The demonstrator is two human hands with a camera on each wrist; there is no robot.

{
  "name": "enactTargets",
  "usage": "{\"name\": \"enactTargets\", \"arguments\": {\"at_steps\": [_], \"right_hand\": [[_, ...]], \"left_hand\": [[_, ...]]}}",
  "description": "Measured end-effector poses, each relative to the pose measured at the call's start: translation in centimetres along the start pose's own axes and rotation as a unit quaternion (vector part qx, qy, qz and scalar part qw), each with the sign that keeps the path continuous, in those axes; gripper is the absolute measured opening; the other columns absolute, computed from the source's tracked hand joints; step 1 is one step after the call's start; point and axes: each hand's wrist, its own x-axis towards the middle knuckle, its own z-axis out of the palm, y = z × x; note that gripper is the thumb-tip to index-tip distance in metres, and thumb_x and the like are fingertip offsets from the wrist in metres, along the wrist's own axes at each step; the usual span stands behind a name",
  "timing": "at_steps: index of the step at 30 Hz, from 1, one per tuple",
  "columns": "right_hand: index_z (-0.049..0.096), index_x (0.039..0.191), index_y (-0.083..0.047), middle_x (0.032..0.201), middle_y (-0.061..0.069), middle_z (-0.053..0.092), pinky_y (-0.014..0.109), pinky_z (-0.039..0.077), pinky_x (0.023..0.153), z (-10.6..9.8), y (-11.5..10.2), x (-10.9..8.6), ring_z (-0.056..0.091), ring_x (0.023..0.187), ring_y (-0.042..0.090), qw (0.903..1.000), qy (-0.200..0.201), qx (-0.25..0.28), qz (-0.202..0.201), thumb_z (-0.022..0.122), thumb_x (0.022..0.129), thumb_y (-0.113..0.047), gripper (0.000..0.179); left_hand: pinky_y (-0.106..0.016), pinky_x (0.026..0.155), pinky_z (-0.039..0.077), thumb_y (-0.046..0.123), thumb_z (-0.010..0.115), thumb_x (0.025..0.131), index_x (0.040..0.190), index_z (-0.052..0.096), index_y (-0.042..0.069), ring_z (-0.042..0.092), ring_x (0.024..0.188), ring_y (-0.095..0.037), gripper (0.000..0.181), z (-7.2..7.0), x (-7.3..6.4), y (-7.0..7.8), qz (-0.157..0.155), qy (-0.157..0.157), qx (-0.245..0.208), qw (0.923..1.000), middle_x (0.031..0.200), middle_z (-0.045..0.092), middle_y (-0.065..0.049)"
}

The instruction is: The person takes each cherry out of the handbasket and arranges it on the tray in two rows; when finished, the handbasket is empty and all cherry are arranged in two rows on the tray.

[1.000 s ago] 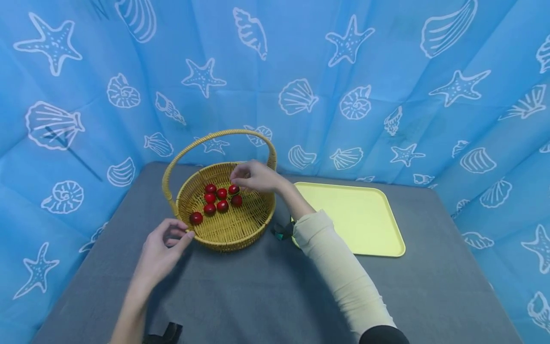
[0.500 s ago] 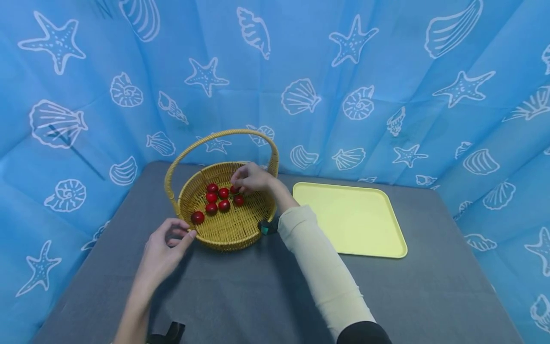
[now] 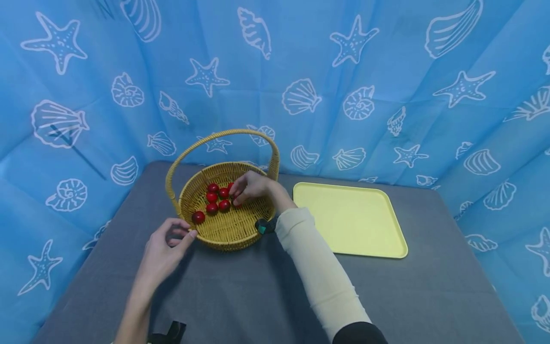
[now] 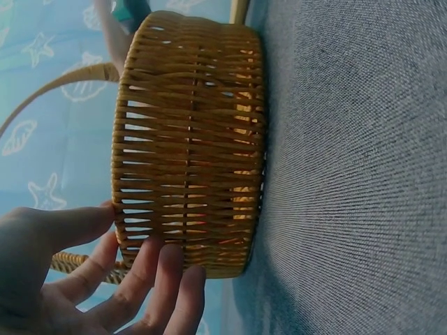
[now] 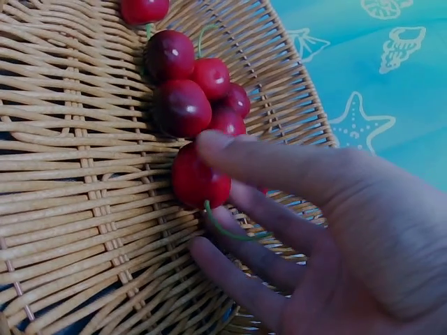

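Observation:
A round wicker basket with a tall arched handle stands on the table, several dark red cherries inside it. My left hand holds its near-left rim; in the left wrist view the thumb lies at the rim and the fingers are against the woven wall. Reaching in from the right, my right hand pinches a cherry at the right end of the group. Its thumb lies on top and other fingers reach behind and below. A green stem hangs from that cherry, and the hand partly hides another one.
To the right of the basket lies a yellow rectangular tray. Grey cloth covers the table. Behind it hangs a blue curtain printed with shells and starfish. The basket's handle arches up behind the right hand.
My right hand has come lower and nearer into the basket, from the back-right cherry to the one in front of it, its forearm swinging left. The left hand stays at the rim.

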Motion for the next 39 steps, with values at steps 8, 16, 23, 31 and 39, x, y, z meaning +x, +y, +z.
{"name": "enactTargets", "arguments": {"at_steps": [8,16,23,31,39], "right_hand": [[0.08,0.119,-0.009,0.126,0.011,0.076,0.032,0.059,0.101,-0.2,0.2,-0.1,0.07,0.118,0.022,0.9993,-0.015,-0.033,0.006,0.085,0.094,-0.007,0.026],[0.079,0.122,-0.015,0.124,0.006,0.073,0.032,0.056,0.099,-0.5,0.5,-0.5,0.065,0.117,0.02,0.9998,-0.013,-0.009,-0.015,0.084,0.095,-0.014,0.028],[0.077,0.128,-0.022,0.138,0.003,0.07,0.045,0.053,0.114,-1.2,0.5,-1.7,0.061,0.136,0.027,0.9981,0.0,0.03,-0.053,0.083,0.095,-0.02,0.034],[0.076,0.134,-0.019,0.143,-0.002,0.071,0.046,0.047,0.124,-2.3,-0.2,-3.5,0.058,0.143,0.02,0.9954,0.009,0.02,-0.094,0.083,0.095,-0.024,0.039],[0.075,0.135,-0.013,0.138,0.003,0.075,0.039,0.06,0.108,-3.7,-1.3,-6.4,0.078,0.119,0.03,0.9879,0.004,0.047,-0.148,0.082,0.096,-0.017,0.039]], "left_hand": [[-0.034,0.08,0.055,0.035,0.072,0.106,0.129,0.062,0.012,0.077,0.099,-0.027,0.033,0.0,0.2,0.1,0.002,-0.003,0.001,1.0,0.122,0.075,-0.016],[-0.032,0.077,0.056,0.036,0.071,0.107,0.131,0.061,0.013,0.076,0.099,-0.025,0.035,0.0,0.3,0.2,-0.006,-0.01,-0.006,0.9999,0.124,0.074,-0.017],[-0.032,0.078,0.056,0.036,0.072,0.106,0.13,0.061,0.013,0.076,0.097,-0.025,0.035,0.0,0.2,0.2,-0.01,-0.006,-0.002,0.9999,0.123,0.075,-0.017],[-0.032,0.078,0.055,0.036,0.072,0.106,0.129,0.062,0.013,0.077,0.097,-0.024,0.034,-0.2,0.0,0.0,-0.013,-0.007,0.001,0.9999,0.123,0.075,-0.016],[-0.032,0.078,0.055,0.038,0.072,0.106,0.13,0.062,0.013,0.077,0.096,-0.023,0.036,-0.1,0.0,0.0,-0.012,-0.008,0.001,0.9999,0.123,0.075,-0.016]]}}
